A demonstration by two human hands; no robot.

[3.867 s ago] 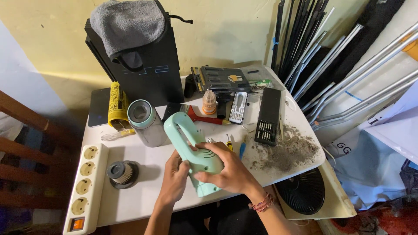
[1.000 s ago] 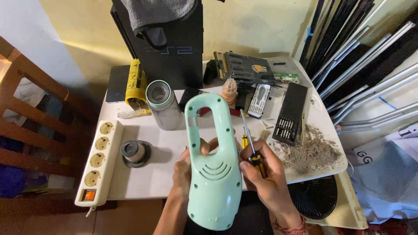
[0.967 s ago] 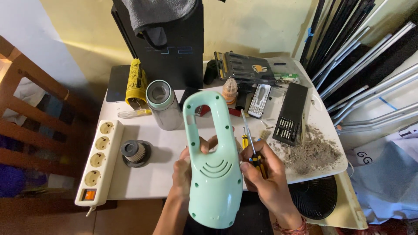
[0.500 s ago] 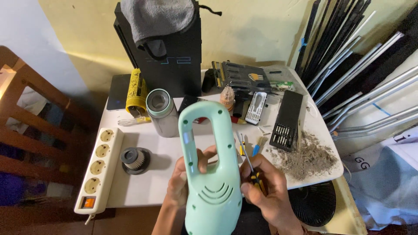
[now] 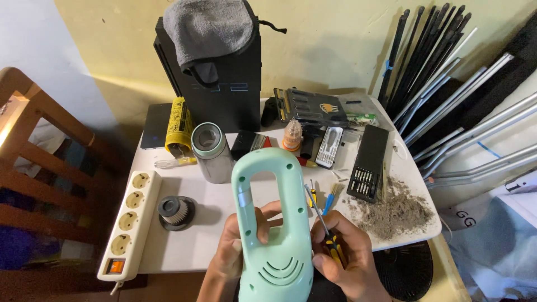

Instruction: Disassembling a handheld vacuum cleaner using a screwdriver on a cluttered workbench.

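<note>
Head view: over the white tabletop (image 5: 190, 251), near its front edge, we've got the mint-green handheld vacuum body (image 5: 274, 223) upright in our hands. Left hand (image 5: 235, 251) clamped round its handle loop; right hand (image 5: 347, 260) gripping the screwdriver (image 5: 327, 235), tip beside the casing. We judge it's screw work; next, seat the tip squarely.

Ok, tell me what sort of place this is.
Likely a home repair bench: a small white table crowded with a screwdriver bit set, a power strip and a pile of dust beside an opened appliance.
</note>
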